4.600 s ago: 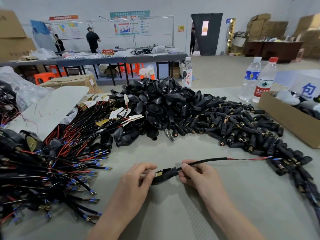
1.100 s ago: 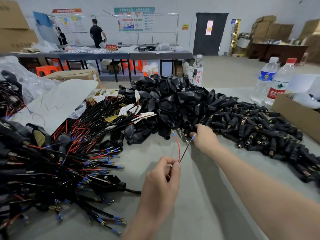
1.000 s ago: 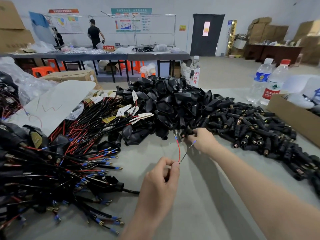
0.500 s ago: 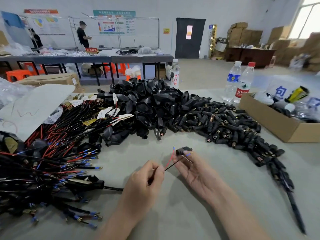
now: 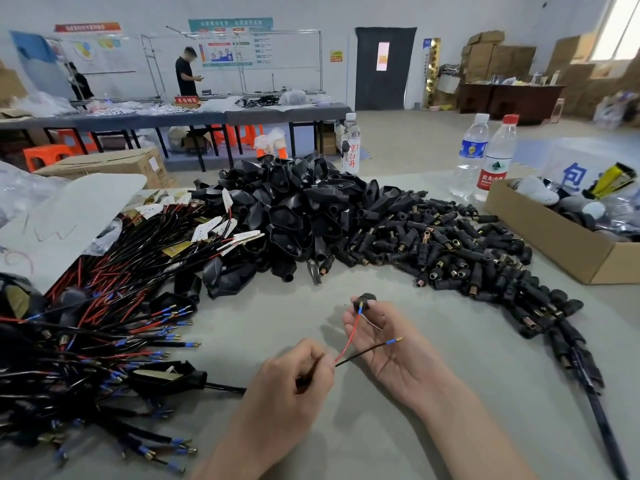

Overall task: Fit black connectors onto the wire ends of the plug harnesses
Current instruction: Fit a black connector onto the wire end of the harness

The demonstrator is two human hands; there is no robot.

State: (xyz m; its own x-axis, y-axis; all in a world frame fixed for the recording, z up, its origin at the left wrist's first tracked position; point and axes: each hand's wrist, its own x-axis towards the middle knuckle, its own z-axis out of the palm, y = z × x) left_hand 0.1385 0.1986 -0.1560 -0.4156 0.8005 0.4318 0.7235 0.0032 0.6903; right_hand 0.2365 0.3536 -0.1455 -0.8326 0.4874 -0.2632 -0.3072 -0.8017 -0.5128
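In hand: your left hand (image 5: 291, 386) pinches harness cable (image 5: 313, 369); right hand (image 5: 394, 355) holds black connector (image 5: 364, 300) at red wire (image 5: 349, 336) tip. Next: black wire (image 5: 367, 349).

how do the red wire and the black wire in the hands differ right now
The red wire rises to the black connector pinched by the right hand; the black wire runs sideways across that palm. The red wire's tip meets the connector; the black wire's tip hangs free. Both have blue-sleeved tips and leave the pinch of the left hand.
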